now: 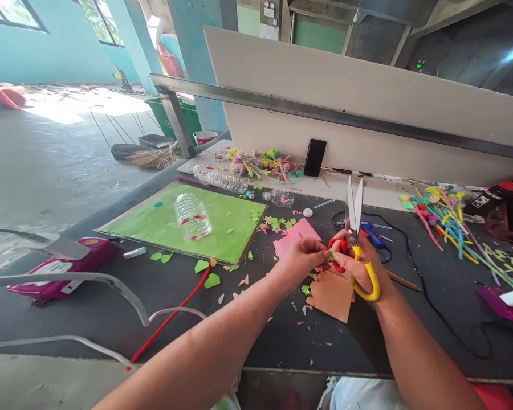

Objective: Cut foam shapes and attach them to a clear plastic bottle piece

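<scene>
My left hand pinches a small green paper piece between thumb and fingertips. Scissors with one yellow and one red handle rest in my right hand, blades pointing up and slightly apart. The right thumb and fingertips also meet at the green piece, whose exact shape is mostly hidden. Under the hands lies a sheet of orange paper, with pink paper just beyond. Small green paper stars and paper scraps are scattered left of the hands.
A cut plastic bottle sits on a green sheet. Pipe-cleaner flowers and a phone are at the back. A blue glue gun with a black cord lies right. Grey cables cross the left, near a purple device.
</scene>
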A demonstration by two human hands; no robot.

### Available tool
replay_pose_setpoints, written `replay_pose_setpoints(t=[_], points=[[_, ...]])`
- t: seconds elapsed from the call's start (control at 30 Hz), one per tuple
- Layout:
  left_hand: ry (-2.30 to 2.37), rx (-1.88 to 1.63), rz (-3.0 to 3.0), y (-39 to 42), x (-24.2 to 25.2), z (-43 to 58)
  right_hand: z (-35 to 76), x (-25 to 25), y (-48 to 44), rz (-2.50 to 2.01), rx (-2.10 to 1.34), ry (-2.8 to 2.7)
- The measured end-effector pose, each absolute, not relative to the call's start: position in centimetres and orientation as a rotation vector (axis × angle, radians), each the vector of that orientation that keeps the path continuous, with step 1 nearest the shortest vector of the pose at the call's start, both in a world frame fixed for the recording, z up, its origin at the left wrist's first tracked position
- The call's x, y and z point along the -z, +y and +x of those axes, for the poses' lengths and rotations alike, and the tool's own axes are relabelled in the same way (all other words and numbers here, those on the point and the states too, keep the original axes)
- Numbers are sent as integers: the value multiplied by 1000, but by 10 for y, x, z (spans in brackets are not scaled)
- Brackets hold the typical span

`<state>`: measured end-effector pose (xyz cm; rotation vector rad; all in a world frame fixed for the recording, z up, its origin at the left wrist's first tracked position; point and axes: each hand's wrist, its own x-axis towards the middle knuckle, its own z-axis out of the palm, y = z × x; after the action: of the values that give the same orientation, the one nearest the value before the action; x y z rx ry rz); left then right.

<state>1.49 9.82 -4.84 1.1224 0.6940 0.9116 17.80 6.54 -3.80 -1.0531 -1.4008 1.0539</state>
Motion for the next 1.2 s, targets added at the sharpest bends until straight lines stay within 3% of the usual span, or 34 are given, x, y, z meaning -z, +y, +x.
replay_pose_setpoints(t=[0.2, 0.47, 0.87, 1.07, 1.2], points=[[673, -913, 1101, 100, 48, 14, 176, 37, 65, -1018, -1122, -1392], [639, -854, 990, 103, 52, 12, 184, 43, 74, -947, -938, -1268], [606, -838, 969, 99, 44, 11, 188, 42, 77, -867, -1063, -1046], [657, -998, 980, 107, 40, 5, 193, 40, 82, -819, -1102, -936], [820, -1133, 1128, 113, 13, -9, 196, 46, 86, -821, -1084, -934]])
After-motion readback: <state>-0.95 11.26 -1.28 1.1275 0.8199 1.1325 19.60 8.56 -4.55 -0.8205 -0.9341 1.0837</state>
